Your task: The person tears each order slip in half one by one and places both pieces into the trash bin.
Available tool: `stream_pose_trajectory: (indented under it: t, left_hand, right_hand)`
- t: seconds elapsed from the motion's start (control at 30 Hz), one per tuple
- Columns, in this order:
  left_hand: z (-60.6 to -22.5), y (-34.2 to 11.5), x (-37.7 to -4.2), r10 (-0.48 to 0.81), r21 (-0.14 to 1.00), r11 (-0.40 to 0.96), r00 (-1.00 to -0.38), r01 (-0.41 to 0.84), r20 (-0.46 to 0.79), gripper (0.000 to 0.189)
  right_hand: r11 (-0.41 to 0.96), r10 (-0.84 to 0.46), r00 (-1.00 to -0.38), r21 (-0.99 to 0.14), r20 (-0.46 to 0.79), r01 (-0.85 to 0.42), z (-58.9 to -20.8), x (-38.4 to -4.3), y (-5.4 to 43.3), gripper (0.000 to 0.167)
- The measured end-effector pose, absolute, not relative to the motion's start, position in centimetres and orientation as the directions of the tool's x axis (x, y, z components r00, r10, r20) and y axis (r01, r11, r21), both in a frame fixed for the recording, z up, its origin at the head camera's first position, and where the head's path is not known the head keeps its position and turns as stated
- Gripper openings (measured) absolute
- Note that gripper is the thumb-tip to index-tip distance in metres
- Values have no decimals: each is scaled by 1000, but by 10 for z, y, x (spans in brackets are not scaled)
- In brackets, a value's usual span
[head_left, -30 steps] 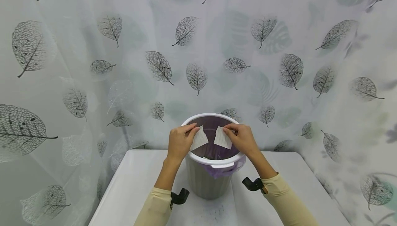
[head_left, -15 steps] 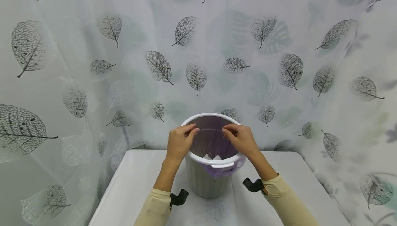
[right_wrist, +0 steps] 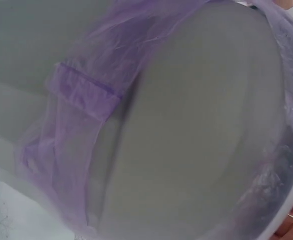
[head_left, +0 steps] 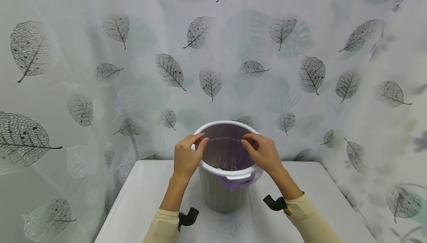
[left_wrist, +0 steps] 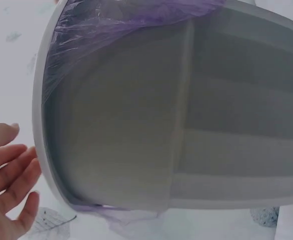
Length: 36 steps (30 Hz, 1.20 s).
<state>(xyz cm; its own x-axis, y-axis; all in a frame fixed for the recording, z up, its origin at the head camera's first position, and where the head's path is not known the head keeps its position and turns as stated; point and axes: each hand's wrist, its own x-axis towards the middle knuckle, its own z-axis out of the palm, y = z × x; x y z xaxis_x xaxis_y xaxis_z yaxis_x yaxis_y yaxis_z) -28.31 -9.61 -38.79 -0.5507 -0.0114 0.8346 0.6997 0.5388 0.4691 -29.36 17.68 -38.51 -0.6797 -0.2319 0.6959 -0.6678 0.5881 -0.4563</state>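
Observation:
A grey bin (head_left: 222, 195) with a white rim (head_left: 233, 173) and a purple liner (head_left: 227, 150) stands on the white table (head_left: 146, 198). My left hand (head_left: 199, 140) hovers at the rim's left side and my right hand (head_left: 248, 142) at its right side. Both have loosely bent fingers and hold nothing. A white paper scrap (head_left: 221, 169) barely shows low inside the liner. The left wrist view shows the bin's ribbed wall (left_wrist: 196, 125) with relaxed fingers (left_wrist: 9, 175) beside the rim. In the right wrist view the liner's overhang (right_wrist: 81, 95) drapes over the bin's wall (right_wrist: 196, 130).
A leaf-printed curtain (head_left: 213, 50) hangs close behind the bin and along both sides of the table. Black camera clips sit on the left sleeve (head_left: 187, 216) and on the right sleeve (head_left: 275, 202). Bare tabletop lies left and right of the bin.
One second ago each hand pinched a torn piece of white paper over the bin. Both pieces dropped inside, and the empty hands have drawn slightly apart.

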Motion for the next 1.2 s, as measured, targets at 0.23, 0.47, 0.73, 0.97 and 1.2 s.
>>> stream_pose_trajectory:
  t: [0.23, 0.47, 0.73, 0.97, 1.2]
  left_hand:
    - [-393, -103, -280, -50, 479, 595, -566, 645, 823, 22]
    - [-399, -109, -283, -71, 491, 622, -580, 610, 811, 30]
    - [-408, -115, -285, -96, 499, 635, -582, 589, 808, 36]
    - [-411, -123, -282, -91, 511, 658, -616, 553, 783, 43]
    - [-417, -133, -276, -79, 531, 698, -685, 481, 724, 50]
  right_hand:
    - [646, -269, -639, -357, 720, -674, -390, -287, 183, 37]
    - [667, -247, -655, -365, 714, -649, -396, -285, 188, 48]
    - [701, -238, -714, -393, 659, -595, -403, -283, 194, 56]
    - [736, -250, -777, -408, 578, -540, -405, -280, 196, 65]
    - [751, -228, -830, -450, 509, -482, -410, -275, 203, 73]
